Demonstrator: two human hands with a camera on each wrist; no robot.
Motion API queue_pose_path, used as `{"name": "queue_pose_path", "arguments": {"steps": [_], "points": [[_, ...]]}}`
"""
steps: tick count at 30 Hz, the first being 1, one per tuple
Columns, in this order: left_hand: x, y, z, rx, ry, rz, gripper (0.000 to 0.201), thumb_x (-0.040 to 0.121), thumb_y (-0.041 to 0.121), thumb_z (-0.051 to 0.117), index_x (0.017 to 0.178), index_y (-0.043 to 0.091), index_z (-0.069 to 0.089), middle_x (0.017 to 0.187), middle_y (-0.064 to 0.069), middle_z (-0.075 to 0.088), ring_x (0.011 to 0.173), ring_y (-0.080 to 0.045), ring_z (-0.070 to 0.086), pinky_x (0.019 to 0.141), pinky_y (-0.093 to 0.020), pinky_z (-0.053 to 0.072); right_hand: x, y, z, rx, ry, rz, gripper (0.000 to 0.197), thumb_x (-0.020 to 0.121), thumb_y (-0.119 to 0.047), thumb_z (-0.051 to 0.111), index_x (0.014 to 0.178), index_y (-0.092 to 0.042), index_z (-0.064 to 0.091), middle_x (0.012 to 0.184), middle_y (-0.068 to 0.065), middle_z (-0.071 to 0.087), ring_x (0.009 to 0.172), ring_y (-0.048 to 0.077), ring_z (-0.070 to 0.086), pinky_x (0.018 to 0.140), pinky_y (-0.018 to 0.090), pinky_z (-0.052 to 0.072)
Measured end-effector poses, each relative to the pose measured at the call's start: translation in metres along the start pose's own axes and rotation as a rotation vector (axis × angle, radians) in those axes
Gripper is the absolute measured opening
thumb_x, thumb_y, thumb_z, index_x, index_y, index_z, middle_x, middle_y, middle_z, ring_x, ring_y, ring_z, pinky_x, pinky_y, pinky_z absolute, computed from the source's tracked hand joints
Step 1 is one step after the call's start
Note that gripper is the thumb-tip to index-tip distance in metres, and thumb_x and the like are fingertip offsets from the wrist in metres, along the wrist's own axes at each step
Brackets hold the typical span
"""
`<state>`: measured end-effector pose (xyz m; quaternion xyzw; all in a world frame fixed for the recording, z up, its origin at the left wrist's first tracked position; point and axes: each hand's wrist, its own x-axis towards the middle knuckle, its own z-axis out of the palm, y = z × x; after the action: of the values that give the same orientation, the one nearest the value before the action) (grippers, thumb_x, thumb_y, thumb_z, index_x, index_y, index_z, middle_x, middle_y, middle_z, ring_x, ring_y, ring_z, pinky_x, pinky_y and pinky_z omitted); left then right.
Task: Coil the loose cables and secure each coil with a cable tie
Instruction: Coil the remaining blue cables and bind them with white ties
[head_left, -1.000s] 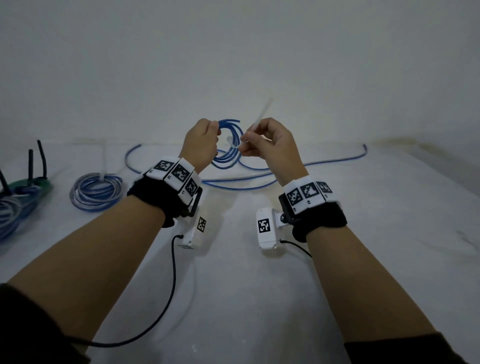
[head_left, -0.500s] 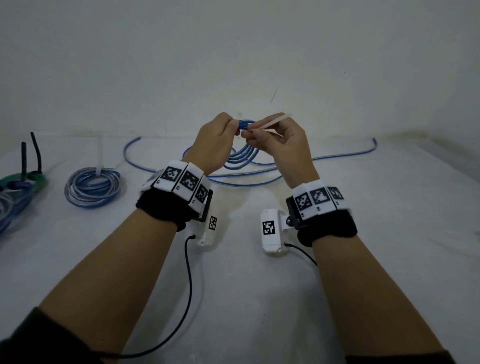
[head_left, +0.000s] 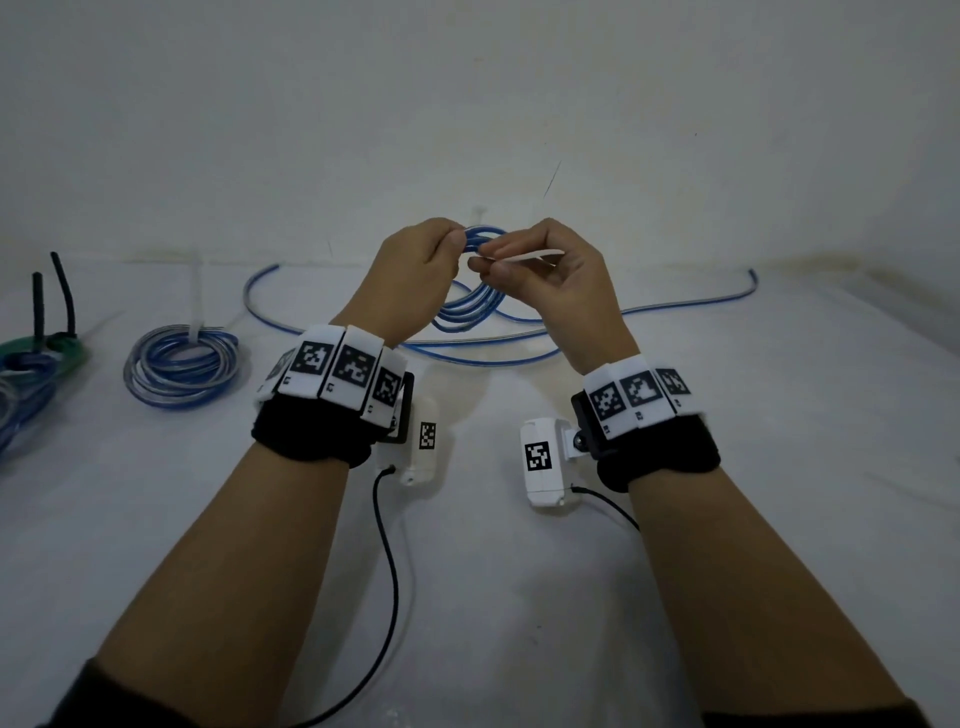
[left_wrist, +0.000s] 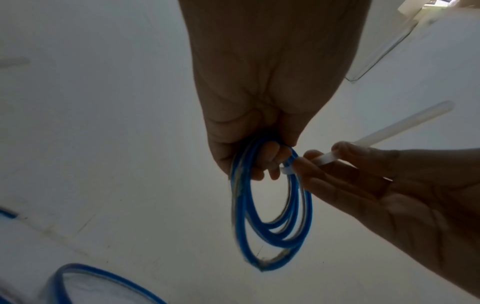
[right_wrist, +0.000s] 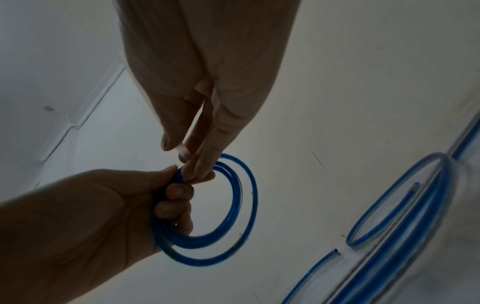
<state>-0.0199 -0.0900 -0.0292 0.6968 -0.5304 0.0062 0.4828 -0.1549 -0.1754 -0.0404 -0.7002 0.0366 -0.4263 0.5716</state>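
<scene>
Since a moment ago the white plastic cable tie has swung from upright to nearly level. It stays pinched in the right hand, looped round the small blue cable coil that the left hand clenches, both raised above the white table near its far edge. Springy, light and slick, the coil wants gripping right beside the tie. 1 tied blue coil lies toward the left edge.
</scene>
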Motion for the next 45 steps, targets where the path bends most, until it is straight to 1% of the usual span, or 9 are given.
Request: {"name": "queue_pose_path", "arguments": {"steps": [5,9,12,15,18,21,25,33,45], "points": [[-0.005,-0.005,0.001,-0.087,-0.007,-0.015,0.027,0.097,0.014,0.039,0.109,0.007,0.062,0.072,0.009,0.054,0.07,-0.008,0.051,0.077,-0.035,0.046,-0.001,0.0,0.004,0.021,-0.009,0.057,0.013,0.091,0.001,0.054,0.095,0.013,0.055,0.097,0.025,0.064,0.092,0.031,0.068,0.088,0.04,0.055],[-0.006,-0.007,-0.001,-0.132,-0.001,-0.032,0.021,0.097,0.014,0.04,0.105,0.009,0.059,0.077,0.011,0.058,0.071,0.005,0.053,0.071,-0.013,0.041,-0.001,-0.003,0.007,0.054,0.009,0.09,0.026,0.1,-0.014,0.038,0.089,0.001,0.056,0.091,0.017,0.065,0.081,0.025,0.07,0.078,0.036,0.057],[-0.007,-0.007,-0.001,-0.155,0.006,-0.014,0.015,0.095,0.011,0.043,0.101,0.009,0.057,0.081,0.014,0.061,0.071,0.014,0.056,0.069,-0.002,0.039,0.0,-0.004,0.008,0.057,0.066,0.084,0.019,0.098,-0.013,0.044,0.086,-0.003,0.055,0.081,0.013,0.065,0.063,0.019,0.064,0.064,0.03,0.055],[-0.009,-0.006,-0.001,-0.196,0.011,-0.003,0.009,0.095,0.01,0.046,0.097,0.011,0.054,0.083,0.014,0.063,0.077,0.011,0.06,0.074,-0.006,0.043,0.001,-0.004,0.007,0.088,0.111,0.089,0.007,0.093,-0.005,0.052,0.087,-0.007,0.051,0.072,0.01,0.063,0.05,0.015,0.051,0.052,0.025,0.045],[-0.011,-0.002,0.001,-0.189,-0.004,0.023,0.007,0.094,0.011,0.047,0.094,0.013,0.054,0.083,0.012,0.064,0.086,-0.004,0.062,0.079,-0.019,0.046,0.001,-0.003,0.009,0.075,0.131,0.137,0.011,0.094,-0.007,0.051,0.084,-0.009,0.053,0.064,0.008,0.056,0.043,0.013,0.039,0.045,0.023,0.035],[-0.011,-0.001,0.003,-0.161,0.024,0.045,0.007,0.093,0.012,0.049,0.092,0.014,0.056,0.081,0.016,0.061,0.078,0.007,0.059,0.072,-0.009,0.043,0.001,-0.002,0.011,0.06,0.154,0.181,0.023,0.097,-0.017,0.047,0.078,-0.008,0.056,0.059,0.004,0.051,0.043,0.012,0.033,0.043,0.023,0.027],[-0.009,-0.004,0.002,-0.196,0.107,0.043,0.006,0.092,0.011,0.051,0.091,0.014,0.057,0.08,0.015,0.061,0.072,0.012,0.057,0.068,-0.005,0.041,0.002,-0.002,0.007,0.082,0.145,0.217,0.01,0.093,-0.012,0.055,0.084,-0.009,0.055,0.059,0.003,0.058,0.042,0.011,0.035,0.045,0.022,0.031],[-0.011,-0.004,0.002,-0.19,0.091,0.07,0.008,0.091,0.011,0.054,0.095,0.017,0.056,0.089,0.003,0.065,0.089,-0.012,0.065,0.08,-0.021,0.051,0.004,-0.005,0.007,0.073,0.114,0.323,0.018,0.088,-0.002,0.056,0.07,-0.007,0.055,0.058,0.011,0.053,0.04,0.011,0.034,0.042,0.02,0.028],[-0.014,0.002,0.001,-0.113,0.038,0.117,0.009,0.091,0.012,0.053,0.095,0.02,0.055,0.086,-0.007,0.068,0.083,-0.017,0.065,0.076,-0.023,0.05,0.005,-0.004,0.005,0.095,0.126,0.337,0.018,0.087,-0.003,0.057,0.069,-0.004,0.056,0.054,0.008,0.052,0.04,0.012,0.033,0.042,0.02,0.027]]}}
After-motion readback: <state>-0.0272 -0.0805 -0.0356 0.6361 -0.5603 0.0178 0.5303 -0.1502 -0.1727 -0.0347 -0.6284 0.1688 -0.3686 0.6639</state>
